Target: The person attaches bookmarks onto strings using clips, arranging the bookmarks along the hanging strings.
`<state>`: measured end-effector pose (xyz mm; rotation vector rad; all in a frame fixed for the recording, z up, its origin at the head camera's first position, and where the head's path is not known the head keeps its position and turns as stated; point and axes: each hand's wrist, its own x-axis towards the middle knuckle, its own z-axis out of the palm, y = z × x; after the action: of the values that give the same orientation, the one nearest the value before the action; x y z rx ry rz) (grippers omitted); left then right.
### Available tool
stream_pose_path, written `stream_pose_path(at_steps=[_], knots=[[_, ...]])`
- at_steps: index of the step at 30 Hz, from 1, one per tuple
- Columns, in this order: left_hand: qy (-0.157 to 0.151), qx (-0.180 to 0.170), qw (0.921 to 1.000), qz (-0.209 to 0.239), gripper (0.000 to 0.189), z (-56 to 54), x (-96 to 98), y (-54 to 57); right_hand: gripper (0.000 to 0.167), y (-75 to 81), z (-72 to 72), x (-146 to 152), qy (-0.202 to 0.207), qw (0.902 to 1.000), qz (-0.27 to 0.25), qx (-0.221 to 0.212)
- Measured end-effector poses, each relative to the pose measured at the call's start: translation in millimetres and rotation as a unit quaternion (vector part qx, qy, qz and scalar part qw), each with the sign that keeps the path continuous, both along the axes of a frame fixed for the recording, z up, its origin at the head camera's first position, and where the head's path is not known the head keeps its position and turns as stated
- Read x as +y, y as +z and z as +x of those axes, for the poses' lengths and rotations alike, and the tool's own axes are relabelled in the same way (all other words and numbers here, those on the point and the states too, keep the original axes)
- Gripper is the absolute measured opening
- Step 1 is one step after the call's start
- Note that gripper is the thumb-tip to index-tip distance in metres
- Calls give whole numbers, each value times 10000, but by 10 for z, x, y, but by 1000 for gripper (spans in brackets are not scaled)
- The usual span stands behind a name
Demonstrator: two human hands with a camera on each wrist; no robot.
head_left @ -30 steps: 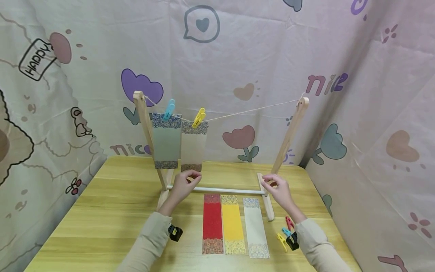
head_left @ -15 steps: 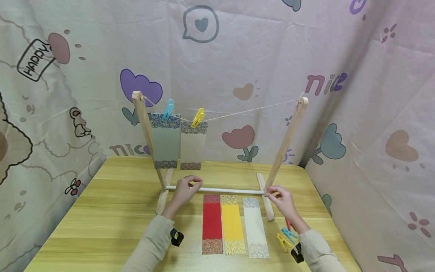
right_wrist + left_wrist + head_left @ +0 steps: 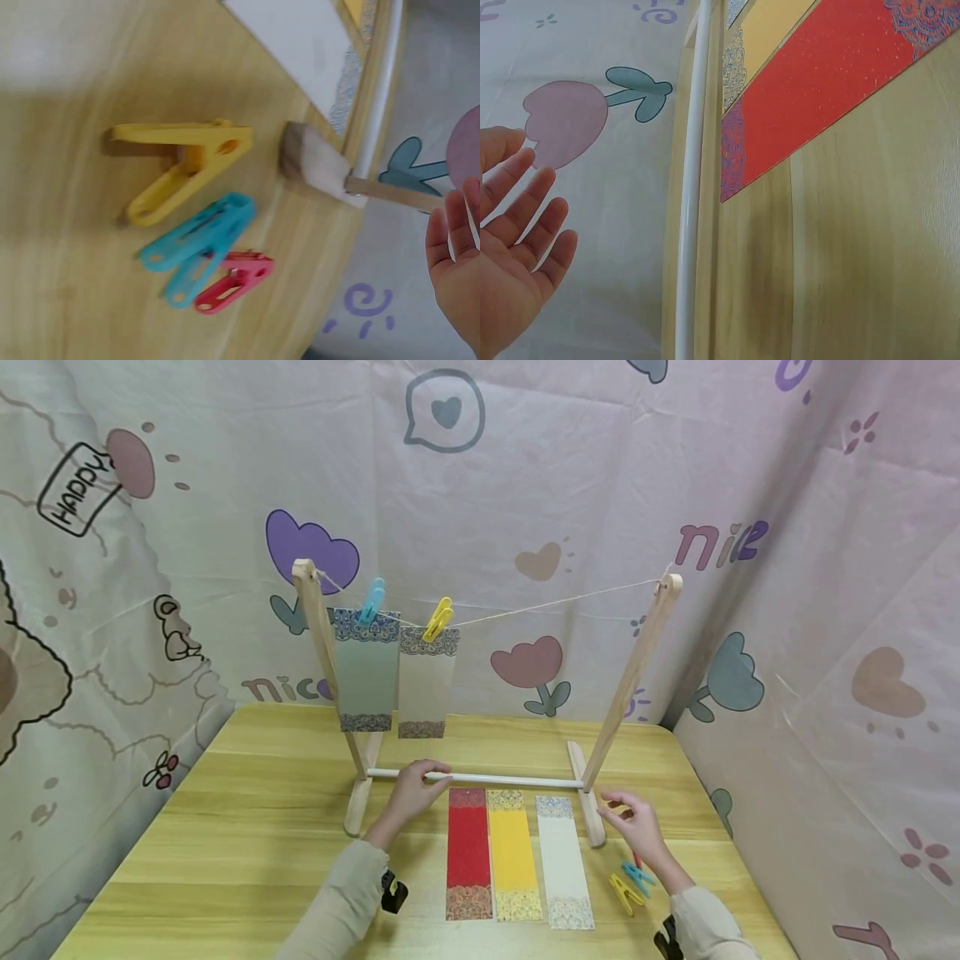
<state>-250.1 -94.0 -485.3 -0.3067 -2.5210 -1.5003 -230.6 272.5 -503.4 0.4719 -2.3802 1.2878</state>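
My left hand hovers by the white rod, near the top of the red card; its fingers are loosely bent and hold nothing. To the right, my right hand hangs empty beside the stand's right foot, above the loose clothespins: yellow, blue and red. A yellow card and a white card lie beside the red one. On the string, a blue clothespin holds a grey-green card and a yellow clothespin holds a cream card.
A wooden stand carries the string between two posts, joined low down by the white rod. It stands on the wood-grain table. A printed cloth hangs behind and at both sides.
My right hand has come down and to the right, from the right post toward the loose clothespins. My left hand has lowered slightly, away from the hanging cream card.
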Motion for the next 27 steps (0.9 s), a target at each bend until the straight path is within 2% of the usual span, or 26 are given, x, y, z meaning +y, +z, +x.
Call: stream_pose_path(at_steps=[7,10,14,17,19,22,27], knots=[[-159,-275,9994,97,17,-5,17,-64,22,-152,97,93,-183,9991,139,-357],[-196,-357,9991,84,20,-8,23,-121,23,-171,140,107,-260,9990,156,-322],[-287,-324,9988,240,21,-6,30,-198,25,-88,226,62,-287,9993,172,-160],[-379,-280,9985,289,24,-6,38,-239,25,-139,226,127,-199,9993,307,-115],[-391,-351,9983,271,26,-4,49,-261,26,-233,206,203,-216,9989,384,-155],[-467,-446,9979,17,29,1,68,-288,27,-361,187,302,-375,9976,494,-293],[-664,-421,9950,-615,35,7,84,-352,29,-402,216,373,-574,9960,478,-489]])
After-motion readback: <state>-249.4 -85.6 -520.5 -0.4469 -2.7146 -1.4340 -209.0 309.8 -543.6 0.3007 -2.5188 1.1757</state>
